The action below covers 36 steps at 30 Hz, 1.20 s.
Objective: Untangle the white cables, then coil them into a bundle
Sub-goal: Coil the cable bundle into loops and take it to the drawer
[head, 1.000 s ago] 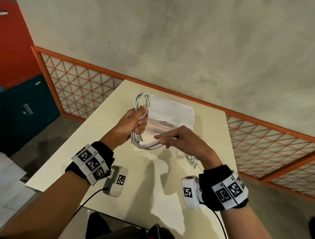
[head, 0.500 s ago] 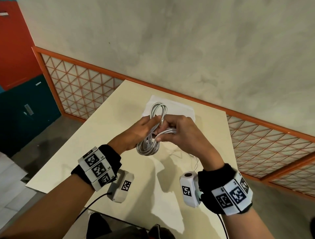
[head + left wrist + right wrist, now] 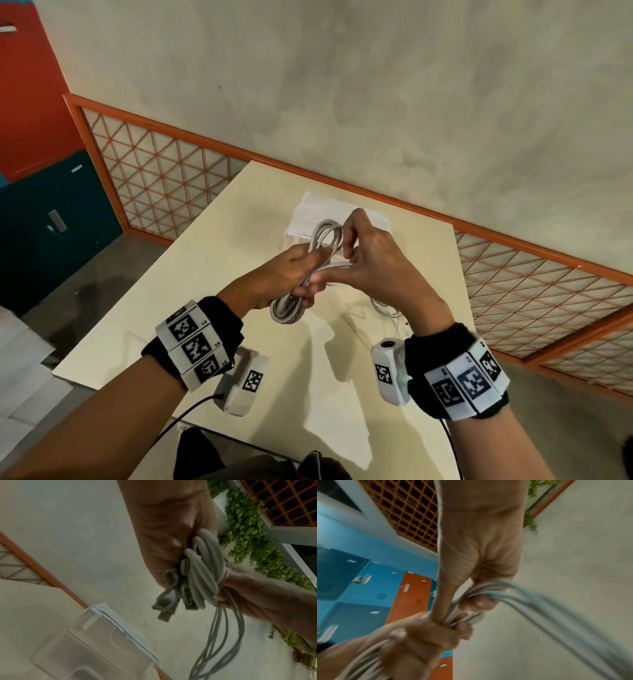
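Hands, two: left hand (image 3: 284, 274) grips one bundle of looped white cables (image 3: 322, 240); right hand (image 3: 373, 260) pinches its strands at 3 o'clock above one cream tabletop (image 3: 191, 301).

Grey plaster wall (image 3: 376, 85); orange lattice railing (image 3: 154, 171); cream table (image 3: 205, 281)

Cables (image 3: 286, 310) smooth matt plastic; box (image 3: 96, 646) translucent frosted plastic; table (image 3: 212, 260) matt.

white cables (image 3: 556, 608) smeared by motion blur in right wrist view, middle of bundle hidden inside hands (image 3: 284, 274)
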Available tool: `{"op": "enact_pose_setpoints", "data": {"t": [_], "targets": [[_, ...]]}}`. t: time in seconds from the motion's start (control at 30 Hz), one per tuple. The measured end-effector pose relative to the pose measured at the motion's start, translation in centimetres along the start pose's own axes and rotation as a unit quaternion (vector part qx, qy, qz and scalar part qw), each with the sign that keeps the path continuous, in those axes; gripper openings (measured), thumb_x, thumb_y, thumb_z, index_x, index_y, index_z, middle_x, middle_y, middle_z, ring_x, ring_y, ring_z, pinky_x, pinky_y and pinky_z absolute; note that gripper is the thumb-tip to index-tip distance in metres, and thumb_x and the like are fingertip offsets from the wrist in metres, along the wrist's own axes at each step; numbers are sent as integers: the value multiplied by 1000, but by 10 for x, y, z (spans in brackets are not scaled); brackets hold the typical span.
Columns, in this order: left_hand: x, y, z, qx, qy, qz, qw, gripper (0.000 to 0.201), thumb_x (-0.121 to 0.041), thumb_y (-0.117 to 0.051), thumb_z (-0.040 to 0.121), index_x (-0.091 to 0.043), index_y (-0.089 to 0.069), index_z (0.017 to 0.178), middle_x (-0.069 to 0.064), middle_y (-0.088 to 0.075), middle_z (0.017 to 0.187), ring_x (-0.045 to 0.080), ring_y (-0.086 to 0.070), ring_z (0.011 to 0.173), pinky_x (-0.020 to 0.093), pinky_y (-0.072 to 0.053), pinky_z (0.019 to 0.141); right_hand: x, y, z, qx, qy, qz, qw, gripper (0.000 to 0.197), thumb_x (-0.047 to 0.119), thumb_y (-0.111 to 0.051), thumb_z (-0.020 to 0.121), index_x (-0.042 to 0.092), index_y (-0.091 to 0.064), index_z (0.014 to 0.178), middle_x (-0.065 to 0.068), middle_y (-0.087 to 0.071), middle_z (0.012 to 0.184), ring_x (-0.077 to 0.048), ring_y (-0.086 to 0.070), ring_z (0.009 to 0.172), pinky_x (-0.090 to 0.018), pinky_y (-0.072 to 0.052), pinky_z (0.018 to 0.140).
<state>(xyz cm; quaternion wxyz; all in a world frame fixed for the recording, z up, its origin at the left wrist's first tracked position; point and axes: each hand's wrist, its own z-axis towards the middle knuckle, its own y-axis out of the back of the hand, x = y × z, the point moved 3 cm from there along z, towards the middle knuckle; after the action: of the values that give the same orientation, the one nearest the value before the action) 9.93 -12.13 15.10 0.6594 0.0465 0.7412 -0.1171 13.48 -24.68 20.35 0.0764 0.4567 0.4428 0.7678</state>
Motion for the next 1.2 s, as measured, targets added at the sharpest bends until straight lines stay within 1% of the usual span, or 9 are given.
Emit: {"op": "enact_pose_setpoints", "data": {"t": [0.13, 0.23, 0.4, 0.5, 0.6, 0.67, 0.8, 1.0, 1.2], "targets": [[2, 8, -4, 34, 3, -43, 998, 35, -31, -37, 101, -15, -45, 70, -5, -32, 49, 7, -23, 36, 22, -36, 44, -15, 14, -6, 95, -55, 23, 994, 41, 54, -63, 80, 13, -56, 76, -4, -61, 59, -10, -55, 45, -24, -44, 49], [10, 10, -6, 62, 11, -70, 996, 31, -29, -38, 100, -16, -50, 74, -5, -34, 54, 6, -28, 40, 22, -40, 49, -24, 19, -10, 152, -60, -10, 987, 52, 55, -45, 90, 13, -61, 65, 1, -49, 46, -10, -43, 41, -23, -36, 52], [20, 1, -7, 153, 52, -103, 981, 24, -25, -34, 100, -12, -49, 85, -3, -48, 69, 9, -50, 60, 27, -51, 74, -22, 20, -8, 55, -22, -22, 998, 51, 40, -51, 94, 10, -50, 54, 3, -36, 42, -8, -30, 42, -25, -27, 50], [19, -3, -4, 163, 75, -122, 976, 27, -29, -35, 95, -9, -52, 100, -2, -48, 70, 11, -52, 63, 28, -52, 75, -17, 19, -4, -2, -7, -48, 999, 48, 31, -54, 92, 11, -43, 50, -8, -32, 49, -11, -26, 47, -30, -26, 51], [18, -7, -1, 163, 79, -136, 974, 30, -31, -33, 94, -10, -52, 105, -3, -48, 68, 11, -50, 62, 27, -51, 75, -15, 20, -3, -35, 4, -65, 997, 44, 28, -56, 89, 9, -46, 51, -6, -27, 51, -15, -23, 50, -28, -22, 49], [19, -8, 0, 160, 80, -146, 973, 29, -31, -34, 96, -10, -52, 105, -3, -48, 68, 11, -51, 63, 28, -50, 75, -12, 21, -4, -45, 15, -83, 995, 45, 28, -58, 87, 17, -42, 46, -5, -26, 50, -16, -22, 51, -26, -20, 48], [25, -11, 7, 127, 97, -150, 976, 26, -30, -36, 98, -10, -54, 100, -3, -46, 65, 12, -49, 59, 27, -49, 70, -9, 20, -1, -43, 24, -133, 990, 49, 27, -59, 85, 28, -34, 42, -4, -26, 44, -20, -23, 49, -27, -22, 47], [23, -21, 15, 12, 144, -165, 976, 29, -32, -40, 85, -10, -53, 70, 1, -40, 48, 15, -36, 41, 30, -35, 55, -17, 17, 2, -43, 29, -182, 982, 49, 31, -58, 87, 27, -30, 47, -1, -23, 43, -21, -24, 46, -31, -21, 49], [28, -24, 17, -28, 128, -148, 980, 74, -76, -26, 82, -8, -48, 60, 4, -41, 43, 17, -35, 37, 29, -36, 50, -19, 11, 2, -55, 46, -188, 980, 36, 31, -56, 88, 19, -46, 55, 0, -36, 45, -29, -33, 52, -32, -33, 54]]}}
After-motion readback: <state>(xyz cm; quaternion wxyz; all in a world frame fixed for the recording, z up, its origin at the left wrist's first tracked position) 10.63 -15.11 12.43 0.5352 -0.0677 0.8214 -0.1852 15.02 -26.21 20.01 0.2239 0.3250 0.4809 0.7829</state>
